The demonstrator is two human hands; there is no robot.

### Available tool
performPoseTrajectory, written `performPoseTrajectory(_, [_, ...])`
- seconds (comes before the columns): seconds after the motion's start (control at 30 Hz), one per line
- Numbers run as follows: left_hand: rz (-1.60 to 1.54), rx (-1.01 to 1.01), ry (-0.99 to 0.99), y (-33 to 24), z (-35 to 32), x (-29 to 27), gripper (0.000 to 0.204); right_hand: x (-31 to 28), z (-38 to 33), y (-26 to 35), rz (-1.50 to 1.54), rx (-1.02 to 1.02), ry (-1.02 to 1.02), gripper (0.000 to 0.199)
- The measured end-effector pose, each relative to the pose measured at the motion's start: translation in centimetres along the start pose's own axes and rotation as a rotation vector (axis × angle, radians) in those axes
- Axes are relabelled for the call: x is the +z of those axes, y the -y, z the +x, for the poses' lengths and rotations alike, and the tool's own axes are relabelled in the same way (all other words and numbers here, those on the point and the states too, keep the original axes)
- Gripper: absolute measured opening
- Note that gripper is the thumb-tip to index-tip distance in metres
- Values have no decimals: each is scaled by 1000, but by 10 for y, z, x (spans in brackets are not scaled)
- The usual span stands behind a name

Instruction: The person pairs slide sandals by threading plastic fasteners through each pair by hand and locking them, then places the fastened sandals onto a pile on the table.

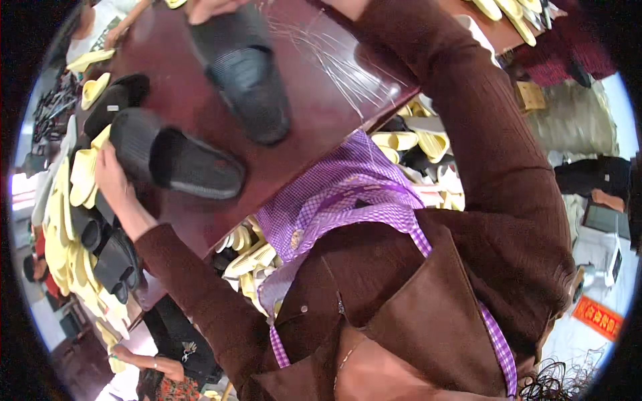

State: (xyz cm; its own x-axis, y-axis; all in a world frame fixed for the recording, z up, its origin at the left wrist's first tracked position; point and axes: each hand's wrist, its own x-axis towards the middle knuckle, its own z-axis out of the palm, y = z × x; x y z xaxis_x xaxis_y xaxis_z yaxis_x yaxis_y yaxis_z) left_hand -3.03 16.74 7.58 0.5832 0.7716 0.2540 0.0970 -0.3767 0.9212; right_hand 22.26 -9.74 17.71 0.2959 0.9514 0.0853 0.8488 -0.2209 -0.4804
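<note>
free: bare tabletop [314, 113] centre | blocked: slipper pile [73, 220] left edge

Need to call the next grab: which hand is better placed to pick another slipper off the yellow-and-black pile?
Probably the left. The left hand, holding a black slipper, sits beside the slipper pile; the right hand grips another black slipper farther away.

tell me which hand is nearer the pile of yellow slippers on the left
Left. The left hand holds a black slipper right beside the yellow pile. The right hand is at the table's far edge on another black slipper, well away from that pile.
</note>
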Motion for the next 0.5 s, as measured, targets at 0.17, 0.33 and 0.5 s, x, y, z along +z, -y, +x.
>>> performPoseTrajectory(0.17, [283, 274, -167, 1, -39, 37, 38, 12, -38, 69, -133, 125, -164, 20])
performPoseTrajectory(0.33, [283, 331, -172, -25, -106, 73, 31, 56, -208, -8, -243, -275, -148, 29])
performPoseTrajectory(0.5, [234, 315, -176, -61, -163, 98, 23, 117, -289, -8, -391, -127, -158, 39])
